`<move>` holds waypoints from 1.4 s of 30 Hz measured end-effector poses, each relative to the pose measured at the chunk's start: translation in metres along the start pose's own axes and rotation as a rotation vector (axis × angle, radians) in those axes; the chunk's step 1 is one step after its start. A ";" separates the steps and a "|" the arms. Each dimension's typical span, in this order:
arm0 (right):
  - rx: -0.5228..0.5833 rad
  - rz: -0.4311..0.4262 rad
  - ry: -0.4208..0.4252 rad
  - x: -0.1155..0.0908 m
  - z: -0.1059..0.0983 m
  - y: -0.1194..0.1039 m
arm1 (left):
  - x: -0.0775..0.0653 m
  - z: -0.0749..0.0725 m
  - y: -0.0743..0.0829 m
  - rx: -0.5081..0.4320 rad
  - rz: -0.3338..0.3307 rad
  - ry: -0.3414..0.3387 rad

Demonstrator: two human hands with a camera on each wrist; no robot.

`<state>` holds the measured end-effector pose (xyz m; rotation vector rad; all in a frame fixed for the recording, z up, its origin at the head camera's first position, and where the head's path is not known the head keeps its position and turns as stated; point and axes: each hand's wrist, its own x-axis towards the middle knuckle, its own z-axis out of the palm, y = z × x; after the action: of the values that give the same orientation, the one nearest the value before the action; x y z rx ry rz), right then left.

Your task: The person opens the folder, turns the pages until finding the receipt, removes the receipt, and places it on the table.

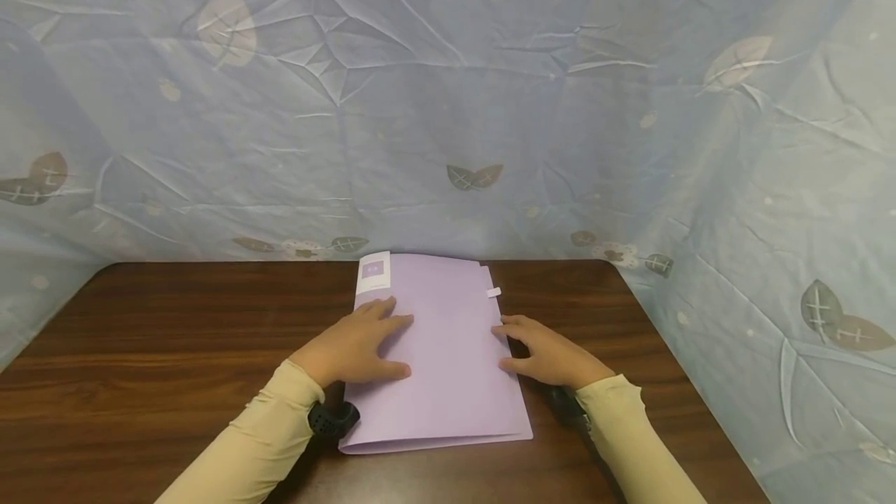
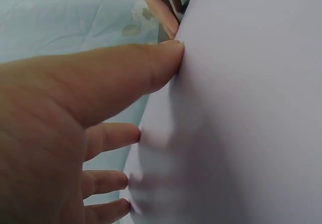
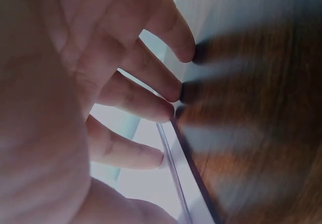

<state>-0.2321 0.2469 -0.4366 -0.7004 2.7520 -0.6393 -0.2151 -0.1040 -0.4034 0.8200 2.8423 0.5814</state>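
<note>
A light purple file folder (image 1: 444, 348) lies closed on the table, with a white label (image 1: 373, 272) at its far left corner and a small white tab (image 1: 494, 292) on its right edge. My left hand (image 1: 357, 344) rests on the folder's left side, fingers spread. In the left wrist view the thumb and fingertips touch the folder's surface (image 2: 251, 83). At the right edge is my right hand (image 1: 549, 352), its fingertips by the folder's rim. The right wrist view shows some of those fingers at the folder edge (image 3: 176, 168) and others reaching the wood.
The dark brown wooden table (image 1: 175, 348) extends on both sides of the folder. A pale blue cloth (image 1: 420, 123) printed with leaves and flowers hangs behind it and along the right side. Dark wrist straps (image 1: 332, 418) sit at the sleeves.
</note>
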 end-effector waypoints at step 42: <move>-0.042 -0.032 0.028 0.001 -0.004 0.013 | 0.006 0.056 0.103 0.457 0.213 0.058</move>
<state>-0.2395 0.2577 -0.4394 -0.7520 2.7931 -0.6036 -0.1578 -0.0019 -0.4144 1.2013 3.0049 -0.0388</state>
